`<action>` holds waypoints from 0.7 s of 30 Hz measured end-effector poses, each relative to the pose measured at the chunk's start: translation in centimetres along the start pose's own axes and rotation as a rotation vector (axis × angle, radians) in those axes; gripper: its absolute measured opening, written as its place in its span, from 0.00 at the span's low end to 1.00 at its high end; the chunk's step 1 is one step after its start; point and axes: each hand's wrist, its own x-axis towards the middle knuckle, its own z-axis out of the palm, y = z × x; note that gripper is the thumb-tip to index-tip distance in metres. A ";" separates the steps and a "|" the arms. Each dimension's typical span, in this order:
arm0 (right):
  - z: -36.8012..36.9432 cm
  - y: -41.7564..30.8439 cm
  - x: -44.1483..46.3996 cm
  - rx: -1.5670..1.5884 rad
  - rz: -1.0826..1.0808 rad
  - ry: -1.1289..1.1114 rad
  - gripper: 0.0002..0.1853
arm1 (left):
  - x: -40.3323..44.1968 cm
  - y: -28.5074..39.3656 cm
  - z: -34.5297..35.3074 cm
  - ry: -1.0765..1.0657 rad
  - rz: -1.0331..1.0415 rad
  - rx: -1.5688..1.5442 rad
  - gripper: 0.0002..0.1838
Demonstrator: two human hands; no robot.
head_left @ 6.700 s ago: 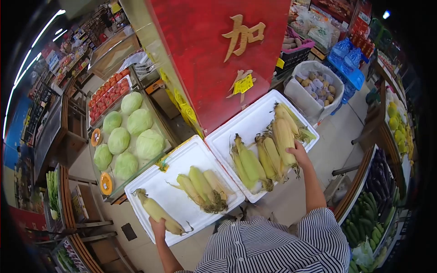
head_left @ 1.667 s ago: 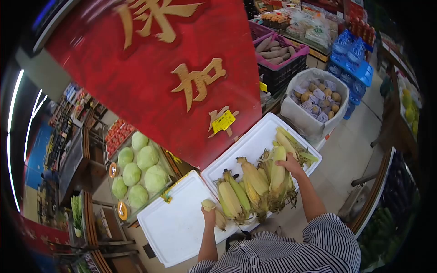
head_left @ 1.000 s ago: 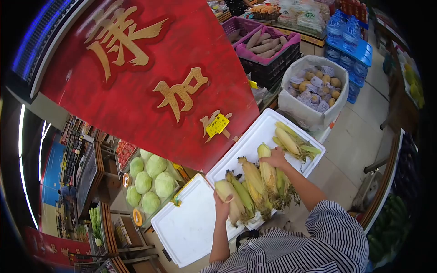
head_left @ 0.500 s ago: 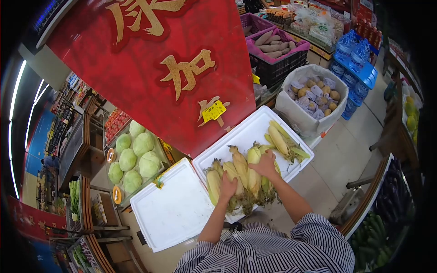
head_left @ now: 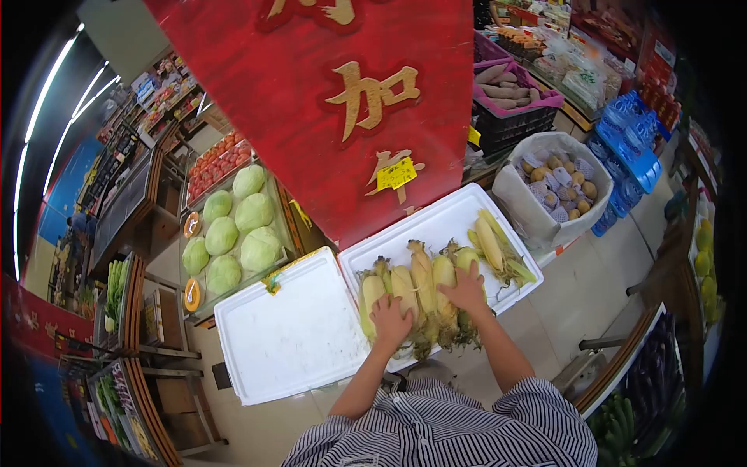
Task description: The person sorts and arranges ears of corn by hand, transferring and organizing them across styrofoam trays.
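Note:
Several ears of corn in their husks (head_left: pixel 422 284) lie side by side in a white foam box (head_left: pixel 506 222), silky ends towards me. My left hand (head_left: pixel 391 321) rests on the leftmost ears with its fingers spread. On the right part of the row lies my right hand (head_left: pixel 465 290), fingers apart and stretched over the husks. Neither hand is wrapped round an ear. A partly peeled ear of corn (head_left: pixel 489 240) with yellow-green husk sits apart at the box's right end.
A bare white foam lid or tray (head_left: pixel 288 338) adjoins on the left. Cabbages (head_left: pixel 254 212) and red fruit (head_left: pixel 220 167) stand beyond it. A red sign panel (head_left: pixel 311 156) rises behind the box. At the right are a potato bin (head_left: pixel 510 194) and bottled water (head_left: pixel 622 148).
My left hand's fingers have spread out over the corn from a more closed pose. My right hand has flattened on the husks. The whole view has shifted slightly.

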 end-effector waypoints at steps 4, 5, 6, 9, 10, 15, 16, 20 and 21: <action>1.9 2.5 -1.2 0.099 -0.087 0.221 0.48 | -1.5 -2.7 -1.6 0.142 -0.004 0.014 0.34; 2.6 3.3 -1.2 0.126 -0.118 0.300 0.48 | -1.9 -3.5 -1.9 0.173 -0.012 0.002 0.34; 2.7 3.8 -1.4 0.132 -0.097 0.312 0.48 | -2.3 -4.5 -2.2 0.204 -0.019 -0.009 0.34; 3.2 5.3 -1.4 0.159 -0.046 0.366 0.48 | -3.0 -9.0 -1.7 -0.193 -0.135 -0.478 0.35; 3.7 6.3 -0.8 0.173 -0.034 0.396 0.48 | -3.3 -9.8 -2.1 -0.213 -0.082 -0.488 0.36; 5.1 11.0 1.3 0.371 0.080 0.456 0.46 | -5.7 -12.8 -3.8 -0.328 0.018 -0.592 0.38; 4.4 10.4 0.1 0.483 0.167 0.423 0.45 | -6.0 -13.2 -4.2 -0.340 0.013 -0.612 0.38; 5.9 13.7 0.5 0.672 0.313 0.303 0.39 | -6.9 -14.2 -5.3 -0.378 0.007 -0.673 0.39; 5.9 13.3 0.2 0.706 0.341 0.280 0.37 | -6.8 -14.4 -5.4 -0.390 0.016 -0.677 0.39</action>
